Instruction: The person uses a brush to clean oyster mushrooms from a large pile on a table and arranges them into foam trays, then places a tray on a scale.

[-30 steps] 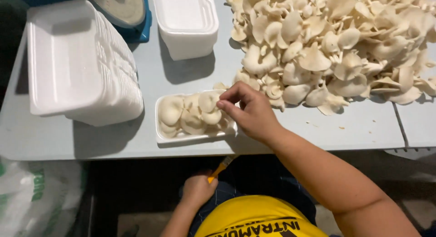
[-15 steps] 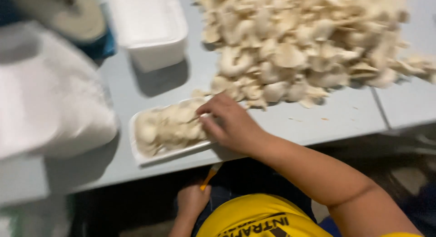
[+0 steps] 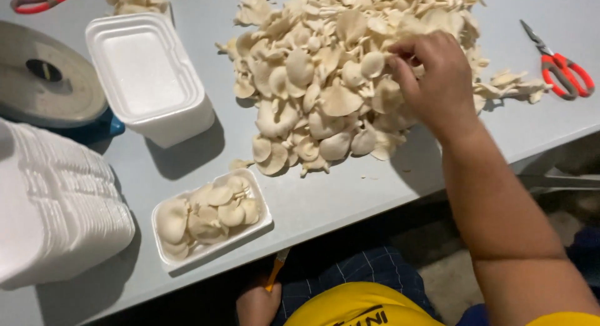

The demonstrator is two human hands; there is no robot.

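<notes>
Right hand (image 3: 437, 79) rests fingertips-down in the pale, flat-capped oyster mushrooms (image 3: 325, 82).

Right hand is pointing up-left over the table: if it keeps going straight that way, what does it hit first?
The right hand already has its fingertips in the mushroom pile, so it would meet those mushrooms first. Beyond them lies bare table; depth is hard to judge.
</notes>
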